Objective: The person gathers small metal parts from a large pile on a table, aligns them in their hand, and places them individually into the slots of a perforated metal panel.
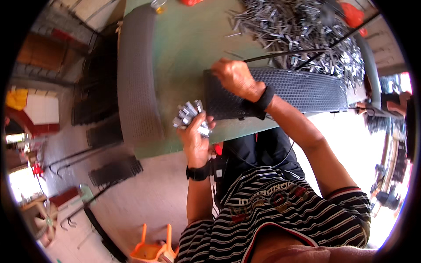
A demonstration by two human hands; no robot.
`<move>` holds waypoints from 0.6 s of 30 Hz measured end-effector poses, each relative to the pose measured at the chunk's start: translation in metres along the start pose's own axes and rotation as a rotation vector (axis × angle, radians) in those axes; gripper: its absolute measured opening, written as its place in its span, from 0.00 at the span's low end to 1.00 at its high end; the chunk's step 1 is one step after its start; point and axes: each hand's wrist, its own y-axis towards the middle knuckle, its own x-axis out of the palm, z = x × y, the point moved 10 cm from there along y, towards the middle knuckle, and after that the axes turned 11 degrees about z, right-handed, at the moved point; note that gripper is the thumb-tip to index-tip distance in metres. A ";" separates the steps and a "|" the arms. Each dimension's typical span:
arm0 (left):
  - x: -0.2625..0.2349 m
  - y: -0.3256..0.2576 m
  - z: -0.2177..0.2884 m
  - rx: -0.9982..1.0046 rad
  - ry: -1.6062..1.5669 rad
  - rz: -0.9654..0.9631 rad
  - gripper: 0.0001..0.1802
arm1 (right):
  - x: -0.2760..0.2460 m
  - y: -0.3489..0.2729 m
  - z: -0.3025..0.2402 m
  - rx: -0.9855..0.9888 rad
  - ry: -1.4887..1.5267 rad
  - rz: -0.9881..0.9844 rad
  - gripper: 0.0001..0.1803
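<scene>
Silvery metal strips (187, 114) are held in a small bundle by the left hand (195, 133), which is closed around them, with the thumb laid across and the strip ends splayed toward the far left. This bundle is held over the near edge of the green table (184, 52), just left of a black panel (302, 90). The panel, with its textured surface, is laid lengthwise along the near right part of the table.

Over the panel's left end, the right hand (233, 75) is held with its fingers bent inward. Its fingertips are blurred and partly hidden, so it cannot be told whether anything is gripped or whether the panel is touched. A black band is worn on each wrist.

Just beyond the panel, thin black rods (285, 54) are stretched toward the far right. Behind them, a large heap (302, 33) of similar loose strips is spread over the table's far right. Along the table's left side a grey panel (138, 74) is laid, and near its far end a small glass (158, 6) with yellowish contents is seen. On the floor, an orange stool (151, 251) is placed at the near left.
</scene>
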 end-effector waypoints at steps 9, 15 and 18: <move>0.001 0.010 0.014 0.095 -0.072 -0.017 0.11 | 0.028 -0.092 -0.049 1.064 1.286 -0.177 0.32; 0.059 -0.034 -0.004 0.079 0.093 -0.249 0.16 | 0.024 -0.096 -0.047 1.193 1.283 0.107 0.26; 0.049 -0.035 -0.018 0.088 0.097 -0.247 0.16 | 0.022 -0.101 -0.050 1.095 1.019 0.106 0.24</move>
